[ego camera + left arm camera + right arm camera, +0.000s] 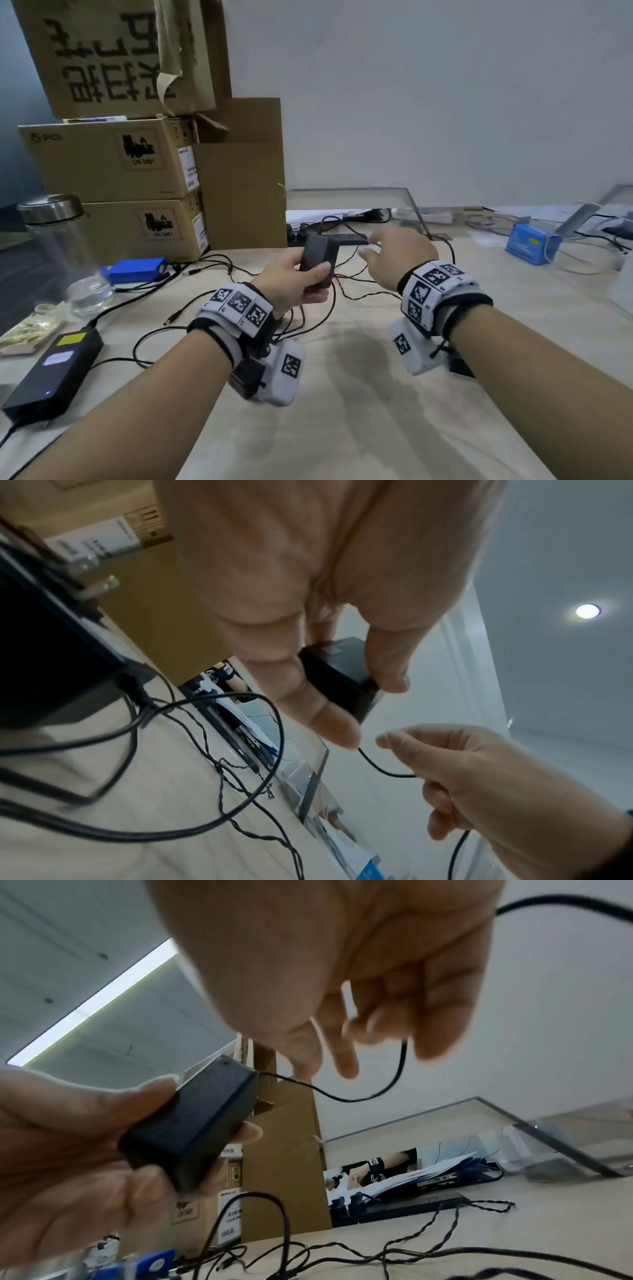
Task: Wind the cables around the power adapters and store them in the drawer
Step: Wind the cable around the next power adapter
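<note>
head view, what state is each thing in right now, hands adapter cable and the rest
left hand: grips the power adapter
power adapter: lifted off the desk, prongs out
cable: unwound, slack
right hand: holds the cable
large black power brick: flat on desk, light on
jar: lid on

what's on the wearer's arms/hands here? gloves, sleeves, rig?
No gloves: left hand and right hand are bare, and so are the forearms; no sleeves show. Each wrist carries a black-edged grey strap covered in white tiles printed with black square fiducial markers. Under each wrist hangs a white rounded camera housing, also tagged with a marker.
</note>
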